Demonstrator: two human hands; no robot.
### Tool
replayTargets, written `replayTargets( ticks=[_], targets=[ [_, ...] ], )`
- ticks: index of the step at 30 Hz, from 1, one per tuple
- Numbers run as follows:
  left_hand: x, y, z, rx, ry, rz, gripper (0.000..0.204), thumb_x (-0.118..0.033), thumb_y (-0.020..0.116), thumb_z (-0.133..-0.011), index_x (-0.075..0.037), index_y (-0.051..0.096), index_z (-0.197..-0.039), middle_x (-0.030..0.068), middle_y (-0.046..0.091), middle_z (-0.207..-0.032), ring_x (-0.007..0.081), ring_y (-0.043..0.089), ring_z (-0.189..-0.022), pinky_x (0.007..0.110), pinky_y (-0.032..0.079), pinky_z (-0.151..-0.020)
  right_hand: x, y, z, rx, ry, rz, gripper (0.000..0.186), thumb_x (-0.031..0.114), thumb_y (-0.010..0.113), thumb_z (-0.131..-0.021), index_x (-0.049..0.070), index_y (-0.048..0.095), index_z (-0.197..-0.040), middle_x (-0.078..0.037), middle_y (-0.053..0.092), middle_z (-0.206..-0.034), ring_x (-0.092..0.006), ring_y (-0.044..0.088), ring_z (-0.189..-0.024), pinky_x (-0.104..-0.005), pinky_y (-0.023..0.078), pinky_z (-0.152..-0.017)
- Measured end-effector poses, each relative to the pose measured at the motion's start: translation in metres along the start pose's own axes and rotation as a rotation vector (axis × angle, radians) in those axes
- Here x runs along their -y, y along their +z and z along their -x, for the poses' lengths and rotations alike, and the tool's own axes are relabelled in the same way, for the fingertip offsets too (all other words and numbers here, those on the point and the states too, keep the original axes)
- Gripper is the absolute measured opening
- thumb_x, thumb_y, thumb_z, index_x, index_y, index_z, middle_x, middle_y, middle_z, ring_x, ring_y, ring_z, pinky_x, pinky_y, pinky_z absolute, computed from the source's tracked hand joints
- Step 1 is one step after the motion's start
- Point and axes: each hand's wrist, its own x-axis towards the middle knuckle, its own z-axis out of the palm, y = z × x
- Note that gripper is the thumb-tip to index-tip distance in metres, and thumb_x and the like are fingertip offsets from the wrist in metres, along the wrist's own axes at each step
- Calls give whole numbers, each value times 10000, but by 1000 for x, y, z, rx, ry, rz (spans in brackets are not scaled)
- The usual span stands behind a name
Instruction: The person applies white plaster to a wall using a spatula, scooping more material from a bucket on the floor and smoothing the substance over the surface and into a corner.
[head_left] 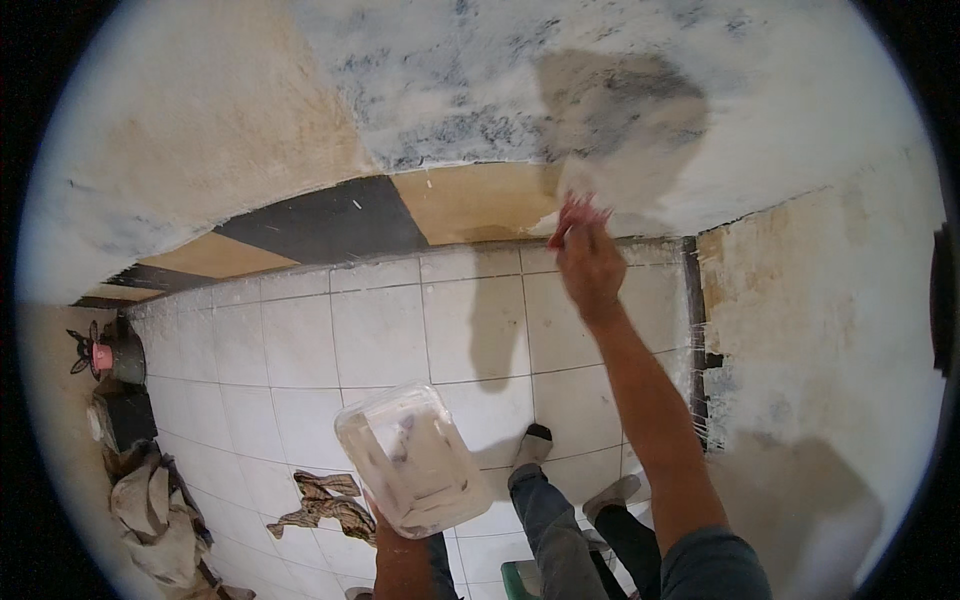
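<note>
My right hand (592, 272) is closed round a brush with splayed pink-red bristles (582, 212). The bristles are at the low part of the wall (450, 90), where white paint meets a striped yellow and black band (480, 205). Below it, my left hand (380, 520) supports a clear rectangular plastic tub (415, 460) from its left side and underneath. Whitish paint coats the tub's bottom and walls. Most of the left fingers are hidden under the tub.
White tiles (375, 335) cover the floor, with a crumpled brown patterned cloth (325, 502) on them. At the far left stand a dark pot (128, 357) and a heap of pale fabric (150, 510). My legs (550, 525) are below; a green object (520, 580) shows beside them.
</note>
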Motion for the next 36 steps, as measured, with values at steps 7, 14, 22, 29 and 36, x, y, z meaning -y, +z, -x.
replayTargets(
  ticks=[7, 14, 22, 29, 36],
  targets=[
    [48, 36, -6, -190, -309, 1125, 541, -474, 428, -968, -73, 418, -1331, 138, 562, -1150, 261, 600, -951, 417, 527, -795, -84, 68, 80, 707, 32, 110, 352, 154, 606, -867, 112, 583, -1216, -119, 634, -1042, -284, 643, -963, -417, 560, -723],
    [31, 16, -13, -41, -429, 1764, 614, -532, 408, -962, -58, 411, -1353, 141, 550, -1217, 292, 591, -1029, 436, 525, -855, -85, 9, 65, 3, 662, 92, 111, 92, 634, -802, 31, 574, -872, -140, 591, -802, -312, 578, -694, -392, 491, -646],
    [37, 7, -14, 13, -340, 1802, 632, -542, 400, -959, -60, 411, -1366, 139, 538, -1254, 296, 572, -1079, 445, 507, -897, 90, 167, -29, 26, 116, -397, 225, 136, 603, -823, 52, 588, -1031, -125, 620, -982, -287, 598, -888, -420, 495, -797],
    [57, -36, 5, -90, -260, 1796, 647, -552, 394, -956, -61, 412, -1377, 136, 528, -1286, 298, 555, -1123, 453, 490, -933, 272, 106, 74, 767, -76, -545, 529, 342, 548, -927, 4, 457, -1324, -192, 517, -1295, -316, 528, -1215, -435, 466, -995],
    [-7, -76, 32, 171, -179, 1925, 662, -562, 387, -953, -63, 412, -1389, 134, 518, -1318, 301, 539, -1167, 461, 474, -970, 157, -118, 188, 724, 1000, -731, 100, 18, 637, -734, 29, 546, -775, -67, 565, -761, -184, 580, -710, -336, 477, -612]
  ],
)
